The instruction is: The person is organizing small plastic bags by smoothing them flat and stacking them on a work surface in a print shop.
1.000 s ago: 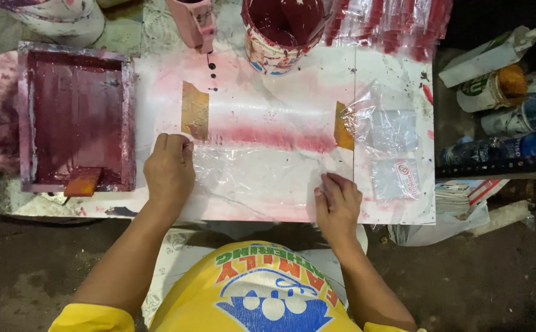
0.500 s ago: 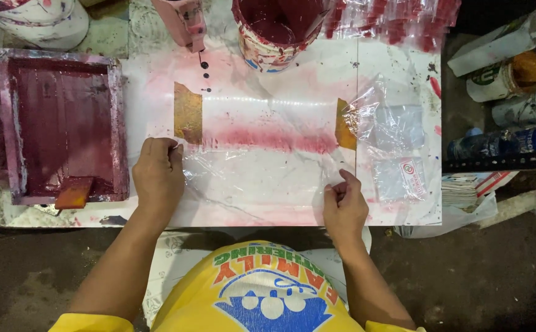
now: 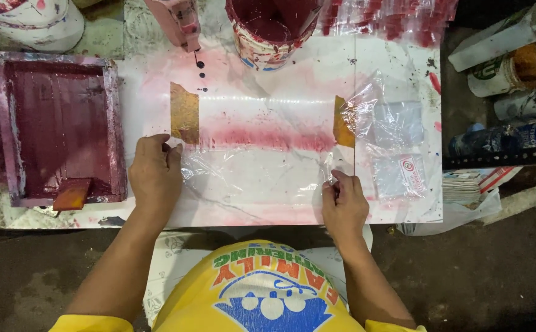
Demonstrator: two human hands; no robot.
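Note:
A clear plastic bag (image 3: 256,175) lies flat on a white, pink-stained board (image 3: 268,117), between two brown tape strips, one at the left (image 3: 184,114) and one at the right (image 3: 342,121). My left hand (image 3: 155,172) grips the bag's left edge, fingers curled over it. The bag's right edge is pinched between fingertips and thumb of my right hand (image 3: 344,200). A red ink streak (image 3: 268,136) runs across the board just above the bag.
A red-stained printing frame (image 3: 59,129) with an orange squeegee (image 3: 71,194) lies at the left. A bucket of red ink (image 3: 274,24) stands at the back. More clear bags (image 3: 397,141) lie right; spray cans and bottles (image 3: 514,92) crowd the far right.
Both hands have slid toward me along the bag's edges. My right hand went from flat on the plastic to pinching its right edge.

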